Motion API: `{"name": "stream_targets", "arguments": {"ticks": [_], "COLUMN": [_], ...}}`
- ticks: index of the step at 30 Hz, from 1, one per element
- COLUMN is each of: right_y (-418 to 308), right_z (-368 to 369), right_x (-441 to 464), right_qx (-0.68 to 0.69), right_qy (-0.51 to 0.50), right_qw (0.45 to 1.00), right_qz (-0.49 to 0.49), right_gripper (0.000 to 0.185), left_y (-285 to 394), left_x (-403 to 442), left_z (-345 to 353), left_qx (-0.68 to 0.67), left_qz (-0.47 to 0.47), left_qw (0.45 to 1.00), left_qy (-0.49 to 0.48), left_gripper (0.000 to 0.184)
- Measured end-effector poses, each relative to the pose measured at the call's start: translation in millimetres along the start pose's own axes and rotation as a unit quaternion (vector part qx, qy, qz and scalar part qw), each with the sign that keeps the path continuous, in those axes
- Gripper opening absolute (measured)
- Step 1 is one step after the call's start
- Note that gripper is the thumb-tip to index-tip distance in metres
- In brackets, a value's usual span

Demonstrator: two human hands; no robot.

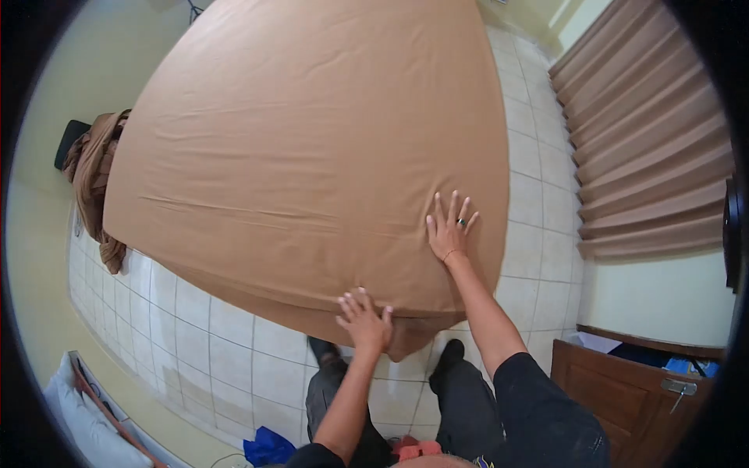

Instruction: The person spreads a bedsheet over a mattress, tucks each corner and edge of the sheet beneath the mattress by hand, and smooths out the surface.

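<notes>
A brown fitted sheet covers the mattress in front of me, with a few long creases across its near half. My right hand lies flat on top near the right edge, fingers spread, a ring on one finger. At the near edge, my left hand rests on the sheet with its fingers apart. Just right of it, the sheet's corner hangs in folds below the mattress edge. Neither hand grips anything.
Bunched brown cloth hangs over something dark at the left. Pleated curtains cover the right wall. An open wooden drawer or cabinet stands lower right, a blue bag lies at the bottom, and white tiles surround the bed.
</notes>
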State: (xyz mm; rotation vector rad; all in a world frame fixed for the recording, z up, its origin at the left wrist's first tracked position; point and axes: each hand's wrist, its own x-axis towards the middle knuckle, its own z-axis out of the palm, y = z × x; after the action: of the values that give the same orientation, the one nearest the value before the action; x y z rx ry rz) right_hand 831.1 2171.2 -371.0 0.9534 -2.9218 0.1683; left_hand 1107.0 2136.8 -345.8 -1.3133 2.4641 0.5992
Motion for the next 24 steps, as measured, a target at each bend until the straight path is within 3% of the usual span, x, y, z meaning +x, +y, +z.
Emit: {"name": "stream_targets", "arguments": {"ticks": [2,4,5,7,9,11,12,13,14,16,17,18,19,20,21,23,24], "right_y": [-69,-148,-189,-256,-322,-376,-399,-418,-429,-436,-435,-428,-422,-409,-392,-364,-359], "right_z": [3,4,15,26,25,16,4,-6,-8,-3,-4,-6,-12,-4,9,23,18], "right_x": [-5,-13,-13,-33,-56,-74,-81,-84,-92,-94,-95,-94,-91,-87,-83,-66,-54], "right_qx": [0.004,0.037,0.040,0.022,-0.027,-0.077,-0.020,0.038,0.035,0.134,0.195,0.170,0.145,0.148,0.147,0.060,0.041], "right_qy": [-0.002,-0.056,-0.050,-0.082,-0.112,-0.140,-0.231,-0.319,-0.322,-0.308,-0.257,-0.236,-0.214,-0.136,-0.057,-0.021,-0.070], "right_qw": [1.000,0.996,0.996,0.988,0.978,0.963,0.937,0.899,0.898,0.867,0.883,0.919,0.947,0.972,0.986,0.990,0.974], "right_qz": [-0.030,-0.055,-0.054,-0.129,-0.176,-0.217,-0.260,-0.299,-0.297,-0.370,-0.342,-0.267,-0.190,-0.124,-0.054,0.130,0.211], "right_gripper": [0.061,0.061,0.061,0.058,0.057,0.057,0.056,0.056,0.056,0.057,0.058,0.060,0.062,0.064,0.066,0.070,0.070], "left_y": [-8,-32,-60,-113,-173,-222,-246,-270,-296,-342,-363,-386,-412,-435,-455,-489,-506], "left_x": [5,16,39,72,132,188,213,242,255,264,268,271,273,275,277,282,289], "left_z": [-27,-68,-77,-77,-118,-167,-176,-177,-179,-210,-221,-230,-237,-244,-253,-271,-278], "left_qx": [-0.020,-0.072,-0.069,-0.228,-0.276,-0.199,-0.204,-0.073,0.060,0.083,0.111,0.113,0.087,0.060,0.065,0.059,0.064], "left_qz": [0.012,0.088,0.090,0.068,0.140,0.228,0.227,0.283,0.334,0.278,0.224,0.225,0.148,0.069,0.071,0.018,0.022], "left_qw": [1.000,0.986,0.987,0.971,0.936,0.937,0.936,0.947,0.937,0.954,0.967,0.967,0.984,0.994,0.994,0.997,0.997], "left_qy": [-0.006,-0.121,-0.116,-0.004,0.165,0.175,0.174,0.131,0.081,0.070,0.054,0.050,0.051,0.052,0.051,0.049,0.049], "left_gripper": [0.083,0.070,0.070,0.057,0.053,0.056,0.056,0.058,0.061,0.065,0.069,0.069,0.072,0.076,0.076,0.083,0.083]}}
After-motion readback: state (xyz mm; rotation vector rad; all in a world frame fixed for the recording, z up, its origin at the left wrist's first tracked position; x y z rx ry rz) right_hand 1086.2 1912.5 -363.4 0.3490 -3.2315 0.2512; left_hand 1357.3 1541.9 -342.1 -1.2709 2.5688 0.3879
